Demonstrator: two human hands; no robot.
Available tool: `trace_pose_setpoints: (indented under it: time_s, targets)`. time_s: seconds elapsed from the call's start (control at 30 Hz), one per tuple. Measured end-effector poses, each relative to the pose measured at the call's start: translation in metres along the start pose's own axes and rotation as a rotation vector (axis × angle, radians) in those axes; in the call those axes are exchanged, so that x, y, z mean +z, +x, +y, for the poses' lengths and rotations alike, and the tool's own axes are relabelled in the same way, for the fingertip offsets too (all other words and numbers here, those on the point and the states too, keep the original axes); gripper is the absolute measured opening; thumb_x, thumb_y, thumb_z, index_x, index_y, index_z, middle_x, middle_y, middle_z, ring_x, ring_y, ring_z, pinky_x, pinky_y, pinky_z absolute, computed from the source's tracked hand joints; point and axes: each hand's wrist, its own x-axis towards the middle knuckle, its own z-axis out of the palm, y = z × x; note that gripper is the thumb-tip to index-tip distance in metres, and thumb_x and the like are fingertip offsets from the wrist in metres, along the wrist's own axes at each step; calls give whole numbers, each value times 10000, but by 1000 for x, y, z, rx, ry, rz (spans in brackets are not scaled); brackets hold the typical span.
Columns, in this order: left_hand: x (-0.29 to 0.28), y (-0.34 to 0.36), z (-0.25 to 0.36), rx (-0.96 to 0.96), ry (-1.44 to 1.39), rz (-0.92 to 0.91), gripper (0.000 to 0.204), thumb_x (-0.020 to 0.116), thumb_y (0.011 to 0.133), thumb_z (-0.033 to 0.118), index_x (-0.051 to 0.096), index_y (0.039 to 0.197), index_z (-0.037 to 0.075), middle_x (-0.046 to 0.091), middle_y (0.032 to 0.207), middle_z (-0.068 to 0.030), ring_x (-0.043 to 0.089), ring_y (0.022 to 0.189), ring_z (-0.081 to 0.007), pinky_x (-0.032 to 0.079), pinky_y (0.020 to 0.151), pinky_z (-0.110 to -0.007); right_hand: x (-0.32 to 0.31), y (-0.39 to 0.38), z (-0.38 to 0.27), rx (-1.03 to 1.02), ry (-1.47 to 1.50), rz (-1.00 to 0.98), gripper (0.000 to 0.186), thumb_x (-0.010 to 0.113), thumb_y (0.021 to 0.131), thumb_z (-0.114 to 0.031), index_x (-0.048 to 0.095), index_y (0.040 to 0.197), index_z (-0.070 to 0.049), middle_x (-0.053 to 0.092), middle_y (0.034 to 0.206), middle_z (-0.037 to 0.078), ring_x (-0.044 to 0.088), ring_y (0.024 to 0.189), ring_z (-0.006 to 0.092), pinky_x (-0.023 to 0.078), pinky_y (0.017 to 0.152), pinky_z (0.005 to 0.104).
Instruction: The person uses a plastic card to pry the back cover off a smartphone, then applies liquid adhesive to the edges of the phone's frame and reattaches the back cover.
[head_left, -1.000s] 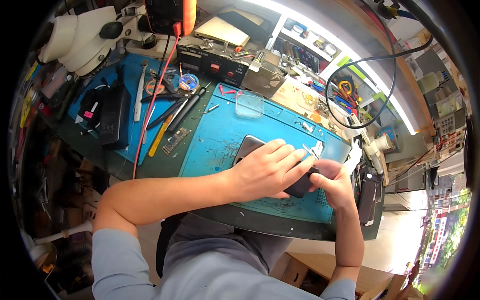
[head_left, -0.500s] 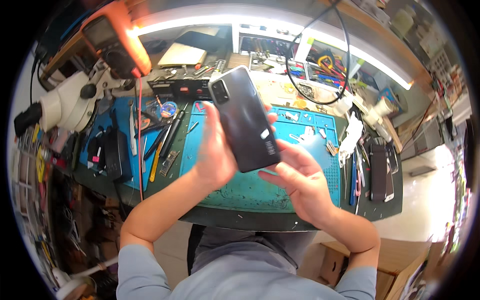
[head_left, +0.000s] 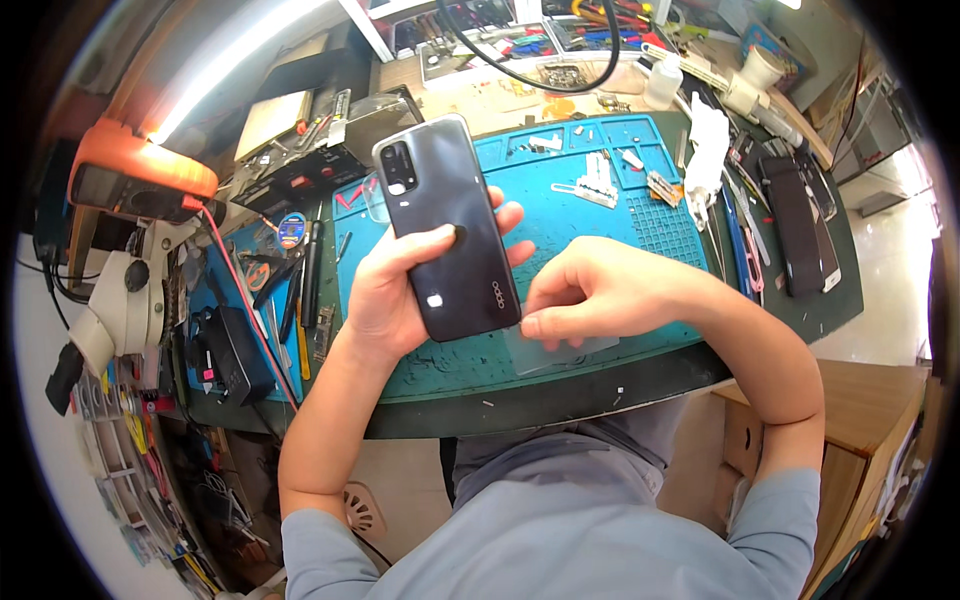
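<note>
The left hand (head_left: 390, 290) is gripping a dark phone (head_left: 460, 285), its thumb lying across the back and its other fingers curling round the far edge. The phone is tilting above the blue mat (head_left: 440, 378) on the table (head_left: 590, 396), its back facing up. The right hand (head_left: 600, 290) is hanging beside the phone's lower end, fingers curling in toward the thumb; a clear sheet (head_left: 560, 361) is showing just beneath, and whether they are pinching it cannot be told. A clear plastic box (head_left: 375, 206) is sitting partly behind the phone, hiding its contents. The mat's far compartments are holding small parts (head_left: 545, 142). Beyond, an open tray (head_left: 490, 68) is containing jumbled tools (head_left: 500, 47).
</note>
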Motion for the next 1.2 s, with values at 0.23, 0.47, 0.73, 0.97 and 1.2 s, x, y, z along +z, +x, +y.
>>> trace_pose_setpoints:
  time_s: [0.23,0.47,0.73,0.97,1.2]
  targets:
    - [-15,-1,-12,143,-159,104,485,545,1089,274,422,1468,-2,571,1404,-178,610,1265,-298,537,1079,-496,18,8,22,-138,185,268,299,659,1026,-280,748,962,-1,710,786,32,637,695,84,509,628,251]
    - [-14,-6,-15,147,-129,63,496,529,1095,330,434,1471,21,602,1313,-127,629,1204,-292,537,1065,-476,20,7,25,-128,261,294,275,667,1026,-257,750,967,-2,705,781,22,632,677,74,513,610,240]
    - [-20,-7,-14,122,-135,16,527,553,1081,373,442,1460,24,613,1291,-122,634,1190,-297,552,1032,-463,17,5,30,-163,339,296,237,701,1003,-217,751,940,6,697,755,15,635,657,67,526,599,233]
    - [-22,-8,-21,84,-72,111,451,554,1088,317,466,1411,16,613,1288,-127,656,1148,-266,580,1007,-453,25,6,30,-181,218,400,194,688,996,-165,749,924,5,683,726,15,622,636,60,501,569,239]
    - [-15,-11,-23,86,42,173,392,571,1079,275,489,1352,7,621,1286,-136,676,1117,-271,597,979,-475,25,5,30,-188,152,410,167,694,976,-136,750,911,7,690,710,37,636,634,77,499,560,255]
